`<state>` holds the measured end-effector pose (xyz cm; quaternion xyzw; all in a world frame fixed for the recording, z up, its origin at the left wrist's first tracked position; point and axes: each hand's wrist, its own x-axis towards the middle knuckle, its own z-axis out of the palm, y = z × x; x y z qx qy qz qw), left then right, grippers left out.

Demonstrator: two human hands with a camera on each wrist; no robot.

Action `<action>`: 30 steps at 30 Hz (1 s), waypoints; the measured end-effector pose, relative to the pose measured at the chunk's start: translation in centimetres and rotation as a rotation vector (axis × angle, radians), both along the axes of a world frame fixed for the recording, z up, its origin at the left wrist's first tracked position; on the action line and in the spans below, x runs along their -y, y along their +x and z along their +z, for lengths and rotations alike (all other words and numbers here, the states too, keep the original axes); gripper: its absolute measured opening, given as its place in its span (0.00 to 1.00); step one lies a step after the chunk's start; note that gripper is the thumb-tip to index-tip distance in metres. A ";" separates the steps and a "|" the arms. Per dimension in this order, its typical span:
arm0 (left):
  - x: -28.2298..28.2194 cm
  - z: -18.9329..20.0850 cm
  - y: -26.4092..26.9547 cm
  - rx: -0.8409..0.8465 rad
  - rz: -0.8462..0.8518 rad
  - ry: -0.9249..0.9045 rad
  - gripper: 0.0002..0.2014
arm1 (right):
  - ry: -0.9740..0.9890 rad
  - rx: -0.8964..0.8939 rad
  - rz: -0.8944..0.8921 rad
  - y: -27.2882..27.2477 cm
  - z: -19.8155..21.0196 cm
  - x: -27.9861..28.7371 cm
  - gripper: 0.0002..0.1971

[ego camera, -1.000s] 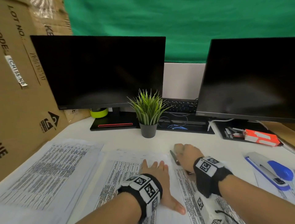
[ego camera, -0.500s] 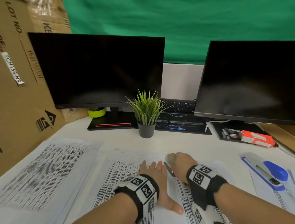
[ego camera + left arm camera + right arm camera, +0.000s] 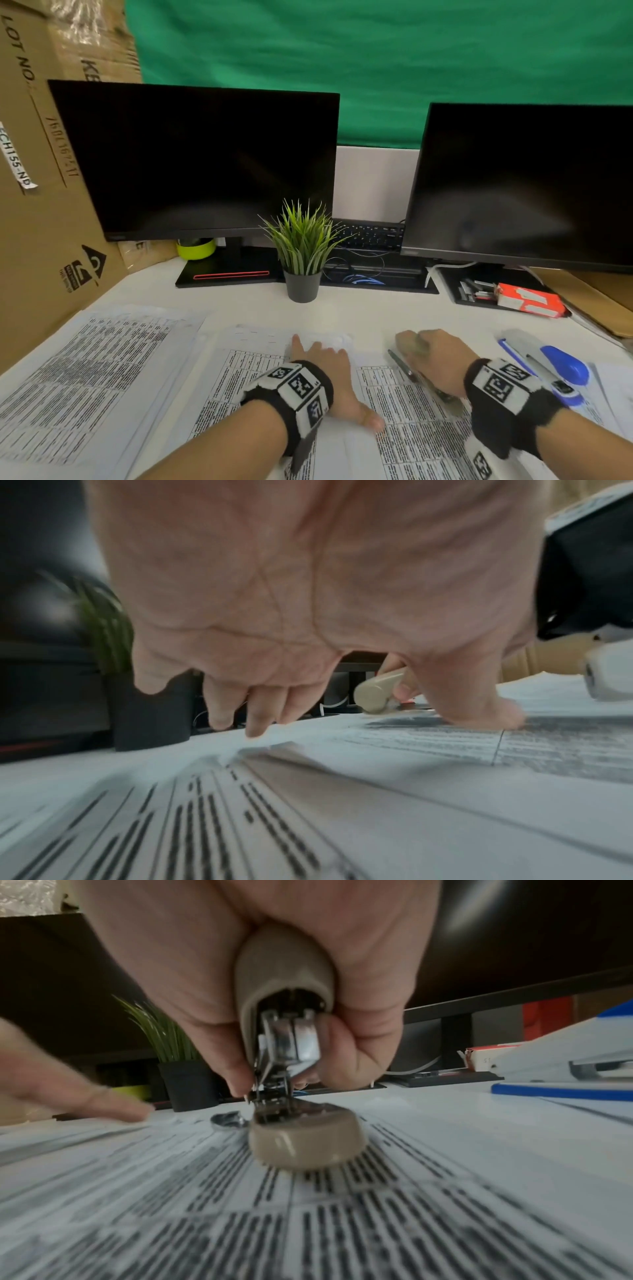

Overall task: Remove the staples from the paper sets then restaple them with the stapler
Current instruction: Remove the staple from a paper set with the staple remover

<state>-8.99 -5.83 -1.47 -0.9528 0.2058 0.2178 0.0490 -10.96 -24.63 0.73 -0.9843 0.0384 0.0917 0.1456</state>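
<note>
My left hand [image 3: 320, 358] lies flat, fingers straight, and presses the printed paper set [image 3: 239, 380] onto the desk; its fingertips [image 3: 255, 730] touch the sheet near its far edge. To the right of it, my right hand [image 3: 430, 354] grips a beige staple remover [image 3: 284, 969]. The remover's lower handle [image 3: 304, 1144] rests on the paper and its metal jaws point down at the sheet. The same remover [image 3: 377, 693] shows beyond my left thumb. A blue and grey stapler [image 3: 551, 370] lies to the right of my right hand.
A second stack of printed sheets [image 3: 85, 373] lies at the left. A potted plant [image 3: 303, 253] stands behind the papers, between two dark monitors [image 3: 205, 161]. An orange staple box [image 3: 527, 303] sits at the back right. Cardboard boxes [image 3: 41, 240] wall the left side.
My right hand, still gripping the staple remover, has moved right, away from my left hand and nearer the stapler. The left hand has stayed flat on the paper.
</note>
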 end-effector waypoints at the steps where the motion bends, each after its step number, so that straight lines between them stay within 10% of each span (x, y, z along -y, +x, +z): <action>1: 0.3 0.2 0.1 0.028 -0.008 -0.026 0.61 | -0.018 -0.018 0.009 -0.4 -0.3 0.3 0.07; 30: 3.1 -1.0 0.8 -0.070 -0.210 0.066 0.63 | -0.023 -0.051 -0.090 3.3 -1.9 2.0 0.11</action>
